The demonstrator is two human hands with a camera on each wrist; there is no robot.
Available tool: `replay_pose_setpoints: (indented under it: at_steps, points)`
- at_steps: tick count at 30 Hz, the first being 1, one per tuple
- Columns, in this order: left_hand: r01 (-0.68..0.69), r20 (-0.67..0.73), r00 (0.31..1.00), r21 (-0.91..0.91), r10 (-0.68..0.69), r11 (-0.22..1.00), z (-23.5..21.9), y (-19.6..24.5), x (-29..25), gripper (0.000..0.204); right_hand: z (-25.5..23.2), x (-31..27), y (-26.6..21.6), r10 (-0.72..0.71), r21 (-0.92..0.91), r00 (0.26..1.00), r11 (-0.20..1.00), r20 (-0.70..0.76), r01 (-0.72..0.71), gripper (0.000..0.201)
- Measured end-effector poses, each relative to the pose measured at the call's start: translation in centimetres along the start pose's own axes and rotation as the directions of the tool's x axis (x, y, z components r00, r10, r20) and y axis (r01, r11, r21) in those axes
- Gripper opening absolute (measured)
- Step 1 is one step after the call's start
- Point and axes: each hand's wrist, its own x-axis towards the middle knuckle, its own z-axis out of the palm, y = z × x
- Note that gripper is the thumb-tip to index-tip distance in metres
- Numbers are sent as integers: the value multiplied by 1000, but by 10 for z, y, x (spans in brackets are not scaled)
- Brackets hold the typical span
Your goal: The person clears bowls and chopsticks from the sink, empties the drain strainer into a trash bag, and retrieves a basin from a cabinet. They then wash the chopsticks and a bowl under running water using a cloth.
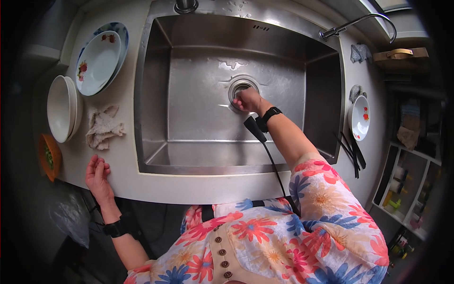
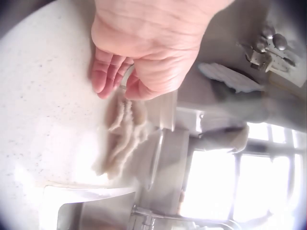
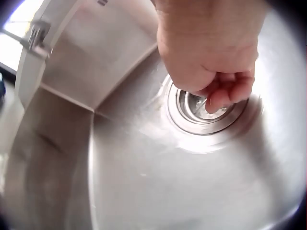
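Right hand [image 1: 249, 100] at the drain [image 3: 204, 128] in the floor of the sink [image 1: 203, 104], fingers curled, can't tell if they're pinching anything; left hand [image 1: 99, 181] loose, empty; reads as drain handling, next likely needs firm fingertip hold.

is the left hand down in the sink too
No, the left hand is outside the sink, near the crumpled cloth, while the right hand is at the drain.
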Motion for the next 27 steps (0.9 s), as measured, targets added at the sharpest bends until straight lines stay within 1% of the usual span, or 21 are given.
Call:
replay_pose_setpoints:
  at_steps: [1, 2, 3, 5, 6, 8, 9, 11, 12, 14, 15, 16, 17, 18, 19, 20, 21, 23, 24, 26, 27]
  points:
    - [0, -6, 1000, -1, 0, 1000, 0, 0, 0, 28, 3, 2, 0, 32, 243, 999, 969, 37, -40, 13]
    - [5, -10, 1000, 17, -5, 1000, 0, 1, 1, 27, 5, 4, -1, 55, 470, 995, 878, 81, -87, 13]
    - [11, -13, 1000, 35, -11, 999, 1, 1, 2, 27, 4, 9, 2, 55, 467, 995, 880, 84, -88, 13]
    - [10, -23, 1000, 25, -9, 1000, 3, 1, 2, 26, 1, 20, 7, 9, 669, 973, 725, 230, -165, 14]
    - [7, -29, 1000, 18, -6, 1000, 4, 1, 2, 26, 1, 22, 8, 9, 667, 973, 727, 231, -165, 14]
    - [-7, -34, 999, 20, 8, 1000, 3, -2, 3, 26, 3, 25, 13, -56, 731, 987, 679, 153, -75, 15]
    - [-19, -36, 999, 24, 20, 1000, 3, -3, 4, 26, 6, 21, 13, -57, 730, 986, 679, 154, -75, 15]
    - [-21, -38, 999, 26, 22, 999, 4, -2, 3, 27, 7, 11, 14, -79, 707, 994, 707, 71, 6, 14]
    - [-22, -41, 999, 29, 24, 999, 5, -2, 3, 27, 7, 5, 13, -82, 706, 994, 708, 71, 8, 14]
    - [-19, -47, 999, 37, 20, 999, 5, -1, 4, 26, 6, -7, 12, -52, 565, 998, 823, -18, 53, 16]
    - [-12, -54, 998, 50, 14, 999, 5, -1, 4, 26, 6, -17, 9, -55, 563, 998, 824, -16, 55, 16]
    - [-14, -57, 998, 46, 17, 999, 5, -2, 4, 26, 4, -29, 6, -118, 378, 991, 916, -62, 132, 19]
    - [-14, -58, 998, 50, 17, 999, 5, -2, 5, 25, 2, -40, 2, -188, 172, 978, 964, -95, 202, 23]
    - [-13, -62, 998, 55, 17, 998, 5, -3, 4, 25, 1, -49, -1, -193, 168, 977, 964, -93, 207, 23]
    - [-16, -67, 998, 49, 19, 999, 5, -4, 5, 25, 0, -57, -4, -255, -37, 961, 967, -106, 253, 26]
    - [-15, -62, 998, 53, 19, 998, 4, -5, 6, 25, -2, -62, -6, -318, -240, 942, 928, -107, 285, 29]
    - [-15, -57, 998, 57, 18, 998, 3, -6, 6, 24, -3, -63, -6, -323, -247, 941, 925, -104, 290, 29]
    - [-19, -57, 998, 47, 21, 999, 3, -6, 7, 24, -6, -66, -7, -420, -600, 895, 757, -148, 256, 36]
    - [-21, -52, 998, 44, 23, 999, 3, -6, 6, 24, -9, -66, -5, -424, -606, 894, 752, -143, 260, 36]
    - [-32, -55, 998, 22, 33, 999, 3, -6, 5, 23, -14, -64, 2, -660, -869, 751, 388, -30, 306, 37]
    - [-43, -51, 998, 6, 44, 999, 3, -6, 3, 23, -13, -71, -1, -662, -872, 749, 380, -23, 309, 37]
